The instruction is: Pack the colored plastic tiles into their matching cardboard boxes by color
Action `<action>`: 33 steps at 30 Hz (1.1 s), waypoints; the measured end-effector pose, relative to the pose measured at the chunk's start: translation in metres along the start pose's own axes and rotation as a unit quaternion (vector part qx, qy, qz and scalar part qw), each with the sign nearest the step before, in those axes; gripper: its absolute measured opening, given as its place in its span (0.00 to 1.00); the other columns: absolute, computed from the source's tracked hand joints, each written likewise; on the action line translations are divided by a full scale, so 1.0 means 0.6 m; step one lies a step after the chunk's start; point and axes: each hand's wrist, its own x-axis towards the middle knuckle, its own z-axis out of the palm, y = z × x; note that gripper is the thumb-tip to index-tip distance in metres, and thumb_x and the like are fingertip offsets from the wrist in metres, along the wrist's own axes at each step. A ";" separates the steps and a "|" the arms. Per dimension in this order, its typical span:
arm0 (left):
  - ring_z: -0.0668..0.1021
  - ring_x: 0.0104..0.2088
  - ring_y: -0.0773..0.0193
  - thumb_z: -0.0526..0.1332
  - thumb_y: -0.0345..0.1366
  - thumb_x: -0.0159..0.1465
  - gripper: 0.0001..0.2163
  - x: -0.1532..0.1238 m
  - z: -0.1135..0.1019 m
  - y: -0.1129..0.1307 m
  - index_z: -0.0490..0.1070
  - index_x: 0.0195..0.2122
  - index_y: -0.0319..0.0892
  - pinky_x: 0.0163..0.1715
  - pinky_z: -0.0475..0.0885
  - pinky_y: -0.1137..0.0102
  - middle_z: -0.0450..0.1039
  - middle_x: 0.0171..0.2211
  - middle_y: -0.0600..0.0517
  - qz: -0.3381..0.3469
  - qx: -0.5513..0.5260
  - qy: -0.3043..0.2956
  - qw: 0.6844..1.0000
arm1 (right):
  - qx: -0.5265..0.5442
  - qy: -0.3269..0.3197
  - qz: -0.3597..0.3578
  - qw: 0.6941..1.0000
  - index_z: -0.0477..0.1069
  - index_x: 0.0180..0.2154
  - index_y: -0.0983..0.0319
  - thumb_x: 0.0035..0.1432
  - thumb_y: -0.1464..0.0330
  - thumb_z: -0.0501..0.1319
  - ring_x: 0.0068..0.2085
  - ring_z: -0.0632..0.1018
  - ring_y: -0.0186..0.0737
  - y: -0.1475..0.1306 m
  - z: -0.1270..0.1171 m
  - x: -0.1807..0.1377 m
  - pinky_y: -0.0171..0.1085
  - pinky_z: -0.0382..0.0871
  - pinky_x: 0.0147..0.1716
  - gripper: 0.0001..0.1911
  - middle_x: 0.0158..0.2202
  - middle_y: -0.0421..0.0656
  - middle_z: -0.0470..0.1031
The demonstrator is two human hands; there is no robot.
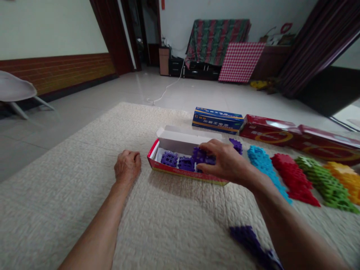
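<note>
An open red cardboard box (180, 170) with a white inside stands on the quilted mat, its lid flap folded back. Purple plastic building pieces (169, 159) with toothed edges and openwork centres lie in it. Over the right half of the box, my right hand (221, 157) grips a purple building piece (198, 153) between thumb and fingers. Its far side is hidden by the hand. My left hand (127, 165) rests on the mat just left of the box, fingers curled into a loose fist. More purple pieces (247, 240) lie on the mat near my right forearm.
Rows of blue (263, 165), red (294, 180), green (326, 180) and orange pieces (344, 176) lie at the right. Behind them stand a blue box (216, 122) and red boxes (270, 131). A white cable (165, 90) runs over the tiled floor beyond the mat (84, 157).
</note>
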 end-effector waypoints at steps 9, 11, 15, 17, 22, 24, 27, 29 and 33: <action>0.76 0.47 0.53 0.52 0.37 0.67 0.16 -0.002 -0.001 0.004 0.80 0.42 0.43 0.46 0.71 0.64 0.77 0.43 0.44 -0.005 -0.005 0.005 1.000 | -0.008 -0.066 -0.004 0.998 0.77 0.47 0.65 0.52 0.63 0.67 0.34 0.77 0.42 -0.015 0.034 0.048 0.40 0.71 0.36 0.21 0.39 0.49 0.78; 0.76 0.47 0.54 0.52 0.37 0.67 0.16 -0.002 0.000 0.004 0.80 0.42 0.44 0.45 0.71 0.64 0.77 0.43 0.44 -0.005 -0.005 0.008 1.000 | 0.005 -0.054 0.004 0.999 0.76 0.48 0.66 0.52 0.62 0.67 0.34 0.77 0.41 -0.014 0.036 0.045 0.39 0.71 0.35 0.23 0.40 0.50 0.78; 0.76 0.46 0.54 0.52 0.36 0.67 0.16 -0.002 0.002 0.001 0.81 0.41 0.43 0.45 0.71 0.64 0.77 0.42 0.44 -0.001 -0.010 0.015 1.000 | 0.037 0.017 0.017 0.999 0.75 0.47 0.64 0.55 0.63 0.65 0.33 0.78 0.39 -0.002 0.022 0.027 0.38 0.72 0.35 0.19 0.40 0.48 0.78; 0.76 0.45 0.53 0.52 0.36 0.67 0.16 -0.002 0.004 0.000 0.81 0.41 0.42 0.45 0.71 0.63 0.77 0.42 0.43 0.005 -0.014 0.019 1.000 | 0.050 0.062 0.032 0.996 0.76 0.44 0.62 0.57 0.62 0.62 0.32 0.79 0.40 0.014 0.005 0.011 0.38 0.73 0.34 0.15 0.39 0.47 0.79; 0.77 0.45 0.52 0.54 0.34 0.65 0.15 0.000 0.013 -0.007 0.80 0.41 0.40 0.47 0.71 0.62 0.78 0.42 0.43 0.020 -0.020 0.062 0.998 | 0.029 0.162 0.094 0.982 0.77 0.39 0.61 0.57 0.59 0.59 0.32 0.80 0.45 0.079 -0.029 -0.050 0.43 0.74 0.35 0.14 0.36 0.48 0.81; 0.77 0.46 0.51 0.54 0.33 0.64 0.14 0.003 0.018 -0.012 0.80 0.42 0.38 0.50 0.71 0.60 0.78 0.44 0.41 0.026 -0.024 0.078 0.996 | 0.028 0.183 0.132 0.974 0.77 0.38 0.61 0.57 0.58 0.59 0.33 0.80 0.48 0.106 -0.030 -0.076 0.46 0.74 0.36 0.15 0.35 0.49 0.81; 0.77 0.48 0.50 0.53 0.31 0.64 0.15 0.007 0.024 -0.018 0.79 0.43 0.36 0.53 0.69 0.57 0.77 0.47 0.38 0.018 -0.038 0.094 0.995 | 0.038 0.183 0.186 0.964 0.77 0.37 0.58 0.56 0.56 0.59 0.34 0.81 0.53 0.141 -0.020 -0.107 0.51 0.74 0.37 0.15 0.35 0.49 0.81; 0.77 0.49 0.50 0.52 0.29 0.63 0.17 0.010 0.025 -0.020 0.76 0.48 0.34 0.55 0.68 0.57 0.77 0.48 0.37 -0.003 -0.061 0.119 0.991 | 0.039 0.182 0.201 0.962 0.76 0.36 0.56 0.55 0.56 0.59 0.34 0.81 0.55 0.157 -0.011 -0.118 0.54 0.74 0.38 0.14 0.35 0.48 0.81; 0.77 0.49 0.52 0.52 0.30 0.64 0.26 0.012 0.019 -0.014 0.60 0.65 0.34 0.53 0.69 0.59 0.77 0.51 0.39 -0.052 -0.108 0.146 0.982 | 0.038 0.184 0.208 0.960 0.76 0.35 0.55 0.55 0.56 0.58 0.34 0.81 0.55 0.170 -0.002 -0.123 0.54 0.74 0.38 0.13 0.35 0.46 0.81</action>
